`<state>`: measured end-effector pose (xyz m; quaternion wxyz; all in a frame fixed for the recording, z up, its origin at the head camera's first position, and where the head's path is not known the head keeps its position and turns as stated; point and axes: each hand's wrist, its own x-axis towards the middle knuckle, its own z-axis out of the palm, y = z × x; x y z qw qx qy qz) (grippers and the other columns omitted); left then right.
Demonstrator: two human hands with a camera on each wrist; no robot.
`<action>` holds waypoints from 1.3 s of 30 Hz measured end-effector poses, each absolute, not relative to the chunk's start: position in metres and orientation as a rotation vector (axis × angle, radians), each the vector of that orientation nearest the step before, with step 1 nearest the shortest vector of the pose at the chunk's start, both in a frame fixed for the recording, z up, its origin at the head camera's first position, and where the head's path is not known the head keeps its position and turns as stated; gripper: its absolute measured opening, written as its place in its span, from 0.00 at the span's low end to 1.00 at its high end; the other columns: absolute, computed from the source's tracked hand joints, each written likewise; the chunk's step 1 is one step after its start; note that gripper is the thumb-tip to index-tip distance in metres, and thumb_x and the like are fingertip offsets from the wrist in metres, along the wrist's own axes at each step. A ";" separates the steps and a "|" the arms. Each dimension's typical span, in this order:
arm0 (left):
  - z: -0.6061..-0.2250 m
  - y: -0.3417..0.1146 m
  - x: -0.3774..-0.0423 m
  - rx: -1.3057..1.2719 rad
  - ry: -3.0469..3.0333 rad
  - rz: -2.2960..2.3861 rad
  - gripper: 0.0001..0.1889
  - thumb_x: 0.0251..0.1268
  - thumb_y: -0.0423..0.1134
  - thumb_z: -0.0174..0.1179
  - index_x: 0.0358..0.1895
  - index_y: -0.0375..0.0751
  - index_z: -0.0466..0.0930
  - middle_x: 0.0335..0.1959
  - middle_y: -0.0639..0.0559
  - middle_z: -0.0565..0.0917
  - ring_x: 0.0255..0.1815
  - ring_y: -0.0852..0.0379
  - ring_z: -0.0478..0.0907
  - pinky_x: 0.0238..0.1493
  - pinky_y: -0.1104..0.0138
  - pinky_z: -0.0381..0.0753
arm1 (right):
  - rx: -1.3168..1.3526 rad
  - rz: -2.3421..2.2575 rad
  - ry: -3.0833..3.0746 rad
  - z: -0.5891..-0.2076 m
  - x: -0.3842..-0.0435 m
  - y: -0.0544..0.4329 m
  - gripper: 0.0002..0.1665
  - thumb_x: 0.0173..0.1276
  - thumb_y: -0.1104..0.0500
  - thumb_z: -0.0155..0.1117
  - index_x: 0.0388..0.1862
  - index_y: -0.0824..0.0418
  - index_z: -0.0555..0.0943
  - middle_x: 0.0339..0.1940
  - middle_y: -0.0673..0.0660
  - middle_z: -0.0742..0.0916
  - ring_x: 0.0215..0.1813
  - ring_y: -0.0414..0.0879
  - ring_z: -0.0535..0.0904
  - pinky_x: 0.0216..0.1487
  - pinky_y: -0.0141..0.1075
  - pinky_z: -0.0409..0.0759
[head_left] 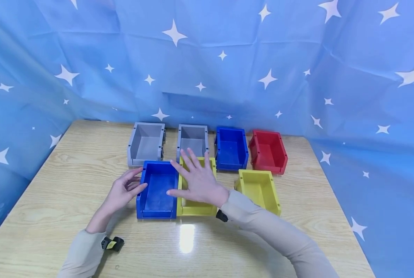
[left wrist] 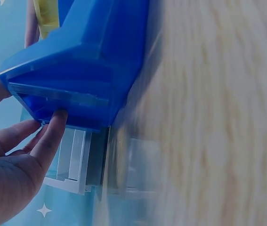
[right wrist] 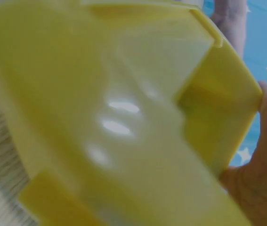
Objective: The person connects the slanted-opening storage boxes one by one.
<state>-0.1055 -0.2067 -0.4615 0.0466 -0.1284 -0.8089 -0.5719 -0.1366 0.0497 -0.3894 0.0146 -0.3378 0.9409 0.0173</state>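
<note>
A blue bin point(head_left: 158, 193) and a yellow bin point(head_left: 198, 209) stand side by side in the front row. My left hand point(head_left: 123, 190) is at the blue bin's left wall, thumb over the rim and fingers outside. In the left wrist view, fingertips point(left wrist: 59, 115) reach in under the ledge of the blue bin's point(left wrist: 119, 42) outer side. Over the yellow bin my right hand point(head_left: 200, 184) lies with straight, spread fingers, its thumb crossing above the blue bin. The right wrist view shows that hand point(right wrist: 260, 174) right at the yellow bin's point(right wrist: 138, 155) rim.
Behind them stand two grey bins point(head_left: 147, 144), another blue bin point(head_left: 232, 151) and a red bin point(head_left: 270, 153). A second yellow bin point(head_left: 259, 189) sits right of my right hand, partly behind the sleeve. A blue star-patterned cloth point(head_left: 210, 69) hangs behind the wooden table point(head_left: 53, 193).
</note>
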 end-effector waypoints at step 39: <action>-0.463 -0.204 -0.106 -0.411 -2.382 -1.818 0.25 0.56 0.20 0.60 0.58 0.20 0.68 0.55 0.31 0.70 0.48 0.43 0.74 0.49 0.75 0.76 | -1.088 -0.086 2.943 -0.412 -0.138 0.053 0.51 0.61 0.22 0.37 0.77 0.45 0.44 0.77 0.59 0.48 0.75 0.50 0.30 0.68 0.65 0.33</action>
